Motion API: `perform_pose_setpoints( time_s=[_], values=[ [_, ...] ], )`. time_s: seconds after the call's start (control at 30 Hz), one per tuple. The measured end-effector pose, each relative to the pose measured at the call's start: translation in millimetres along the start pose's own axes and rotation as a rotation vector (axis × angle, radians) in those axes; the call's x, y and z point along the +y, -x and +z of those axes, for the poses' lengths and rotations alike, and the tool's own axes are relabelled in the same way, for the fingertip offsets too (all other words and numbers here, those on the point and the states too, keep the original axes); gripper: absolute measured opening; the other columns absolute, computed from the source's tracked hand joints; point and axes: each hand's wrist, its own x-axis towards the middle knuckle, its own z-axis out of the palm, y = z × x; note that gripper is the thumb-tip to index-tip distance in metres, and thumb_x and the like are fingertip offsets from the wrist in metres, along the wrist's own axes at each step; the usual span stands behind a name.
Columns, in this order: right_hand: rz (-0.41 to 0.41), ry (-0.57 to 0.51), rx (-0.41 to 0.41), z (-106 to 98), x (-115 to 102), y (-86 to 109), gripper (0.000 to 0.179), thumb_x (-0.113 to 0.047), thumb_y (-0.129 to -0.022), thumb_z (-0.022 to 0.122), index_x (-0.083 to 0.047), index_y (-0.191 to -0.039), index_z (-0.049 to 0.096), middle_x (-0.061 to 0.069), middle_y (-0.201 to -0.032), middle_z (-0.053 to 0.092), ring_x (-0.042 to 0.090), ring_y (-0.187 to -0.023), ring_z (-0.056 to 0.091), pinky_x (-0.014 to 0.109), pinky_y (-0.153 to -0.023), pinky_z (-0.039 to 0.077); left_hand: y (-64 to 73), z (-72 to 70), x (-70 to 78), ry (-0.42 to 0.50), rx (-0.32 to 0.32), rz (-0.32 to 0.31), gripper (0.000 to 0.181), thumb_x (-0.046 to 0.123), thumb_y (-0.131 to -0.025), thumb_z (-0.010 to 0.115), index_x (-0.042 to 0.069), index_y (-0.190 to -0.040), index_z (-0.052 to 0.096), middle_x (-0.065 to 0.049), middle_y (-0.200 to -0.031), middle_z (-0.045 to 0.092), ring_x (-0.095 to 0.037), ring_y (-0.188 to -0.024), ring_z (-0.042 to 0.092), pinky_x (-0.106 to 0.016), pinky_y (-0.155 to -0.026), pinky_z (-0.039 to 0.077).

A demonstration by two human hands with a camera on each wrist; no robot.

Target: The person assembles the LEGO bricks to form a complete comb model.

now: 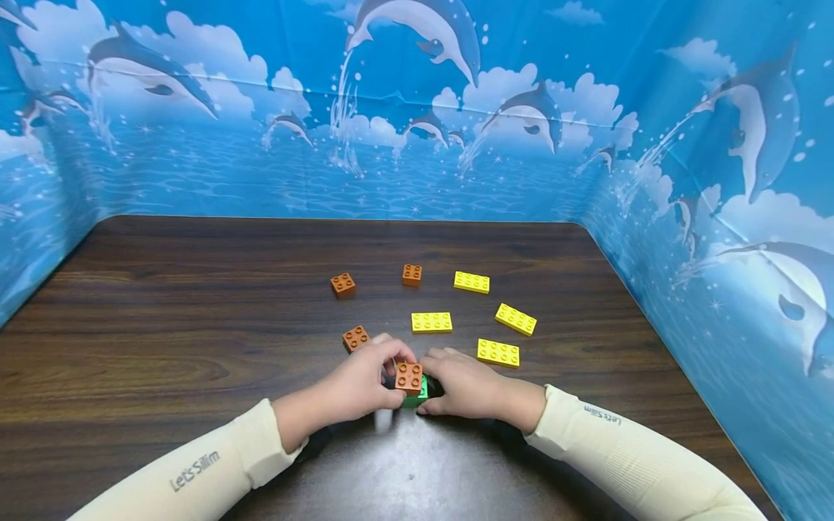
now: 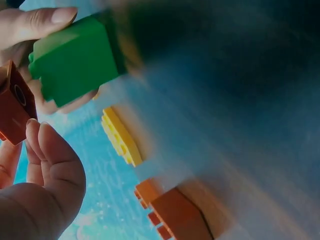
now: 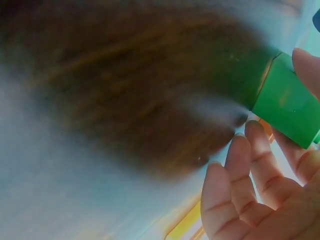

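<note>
My left hand (image 1: 361,380) pinches an orange-brown square toy brick (image 1: 409,378) between thumb and fingers, studs facing up. Just below that brick is a green toy brick (image 1: 414,401), which the orange one partly covers in the head view. My right hand (image 1: 468,385) holds the green brick from the right, thumb on the near side and fingers on the far side. In the left wrist view a gap shows between the orange brick (image 2: 16,102) and the studs of the green brick (image 2: 77,62). The right wrist view has the green brick (image 3: 287,102) between thumb and fingers.
Another orange brick (image 1: 355,339) lies right beside my left hand, and two more, one at left (image 1: 342,285) and one in the middle (image 1: 412,275), sit farther back. Several flat yellow bricks (image 1: 431,323) are spread over the dark wooden table (image 1: 195,311). A dolphin-print cloth (image 1: 365,181) surrounds the table.
</note>
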Motion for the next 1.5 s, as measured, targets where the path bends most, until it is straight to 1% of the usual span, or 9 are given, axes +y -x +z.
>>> perform_pose_setpoints(
  time_s=[0.17, 0.27, 0.47, 0.7, 1.1, 1.2, 1.33, 1.4, 1.5],
  values=[
    [0.005, -0.027, -0.009, -0.3, 0.1, -0.1, 0.032, -0.036, -0.081, 0.078, -0.016, -0.1, 0.061, -0.006, -0.093, 0.053, 0.011, -0.082, 0.047, 0.028, -0.071, 0.041, -1.8, 6.1, -1.8, 0.018, 0.007, 0.002, 0.037, -0.007, -0.067, 0.069, 0.005, -0.102, 0.062, -0.005, -0.092, 0.05, -0.017, -0.081, 0.047, -0.023, -0.062, 0.045],
    [0.01, -0.039, -0.014, -0.7, 0.0, -0.3, 0.032, -0.036, -0.08, 0.078, -0.016, -0.099, 0.061, -0.006, -0.092, 0.053, 0.011, -0.081, 0.046, 0.027, -0.07, 0.04, -3.0, 7.8, -2.6, 0.008, 0.011, -0.002, 0.037, -0.006, -0.067, 0.069, 0.005, -0.102, 0.062, -0.004, -0.093, 0.05, -0.016, -0.081, 0.047, -0.023, -0.062, 0.044],
    [0.01, -0.052, -0.019, -1.6, -0.2, -0.3, 0.034, -0.036, -0.08, 0.078, -0.016, -0.102, 0.062, -0.006, -0.092, 0.053, 0.011, -0.081, 0.046, 0.027, -0.07, 0.039, -3.9, 9.8, -3.0, -0.012, 0.012, -0.011, 0.037, -0.006, -0.068, 0.07, 0.007, -0.101, 0.061, -0.004, -0.092, 0.049, -0.016, -0.081, 0.048, -0.023, -0.062, 0.045],
    [0.023, -0.062, -0.03, -3.5, -0.4, 0.2, 0.046, -0.037, -0.08, 0.078, -0.014, -0.116, 0.063, -0.005, -0.095, 0.054, 0.011, -0.084, 0.048, 0.028, -0.073, 0.042, -4.4, 11.2, -2.3, -0.023, 0.02, -0.006, 0.036, -0.006, -0.067, 0.07, 0.008, -0.1, 0.061, -0.003, -0.091, 0.049, -0.016, -0.081, 0.047, -0.023, -0.064, 0.044],
    [0.039, -0.074, -0.03, -2.9, -0.1, -0.4, 0.047, -0.038, -0.079, 0.079, -0.013, -0.115, 0.063, -0.006, -0.095, 0.054, 0.012, -0.084, 0.049, 0.029, -0.073, 0.043, -5.9, 14.7, -0.7, -0.046, 0.056, -0.007, 0.035, -0.005, -0.064, 0.071, 0.009, -0.095, 0.061, -0.002, -0.086, 0.049, -0.015, -0.078, 0.047, -0.023, -0.065, 0.042],
    [0.035, -0.108, -0.025, -3.0, 1.3, 0.2, 0.045, -0.036, -0.079, 0.079, -0.013, -0.116, 0.063, -0.007, -0.097, 0.056, 0.011, -0.088, 0.051, 0.029, -0.077, 0.044, -6.4, 15.5, -0.7, -0.043, 0.057, -0.013, 0.035, -0.005, -0.064, 0.071, 0.009, -0.095, 0.062, -0.002, -0.086, 0.048, -0.015, -0.078, 0.047, -0.024, -0.065, 0.042],
    [0.031, -0.183, -0.004, -4.8, 2.3, 3.2, 0.036, -0.031, -0.08, 0.078, -0.014, -0.108, 0.064, -0.007, -0.094, 0.057, 0.012, -0.085, 0.052, 0.028, -0.074, 0.044, -6.7, 15.7, -0.9, -0.038, 0.058, -0.011, 0.034, -0.005, -0.065, 0.072, 0.008, -0.095, 0.062, -0.002, -0.087, 0.048, -0.016, -0.078, 0.047, -0.023, -0.066, 0.042],
    [0.033, -0.211, 0.011, -6.2, 1.8, 5.2, 0.032, -0.029, -0.081, 0.078, -0.014, -0.105, 0.064, -0.005, -0.091, 0.057, 0.014, -0.081, 0.051, 0.027, -0.07, 0.043, -6.8, 15.5, -1.0, -0.031, 0.059, -0.011, 0.034, -0.005, -0.065, 0.072, 0.008, -0.095, 0.062, -0.002, -0.086, 0.048, -0.016, -0.078, 0.047, -0.023, -0.066, 0.042],
    [0.033, -0.219, 0.044, -7.7, 0.7, 8.3, 0.032, -0.029, -0.082, 0.077, -0.013, -0.107, 0.064, -0.004, -0.094, 0.058, 0.015, -0.083, 0.053, 0.027, -0.071, 0.045, -6.6, 15.0, -0.8, -0.021, 0.061, -0.011, 0.034, -0.006, -0.065, 0.072, 0.008, -0.094, 0.062, -0.002, -0.086, 0.048, -0.017, -0.078, 0.047, -0.023, -0.066, 0.042]
  ],
)
